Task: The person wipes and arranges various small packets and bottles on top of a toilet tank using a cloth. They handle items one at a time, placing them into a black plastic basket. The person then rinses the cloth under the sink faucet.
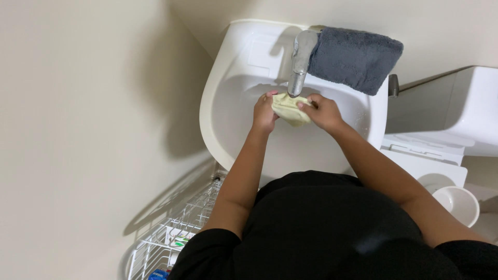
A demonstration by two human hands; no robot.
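A pale yellow cloth [288, 108] is bunched between both my hands over the basin of a white sink [223, 103]. My left hand [264, 113] grips its left side, and my right hand [322, 111] grips its right side. The cloth sits right under the spout of a metal tap [300, 61]. I cannot tell whether water is running.
A dark grey towel [355, 58] lies on the sink's back right corner. A white toilet with its cistern [456, 109] stands to the right, with a white bowl [459, 203] below it. A white wire rack [171, 233] sits at lower left by the beige wall.
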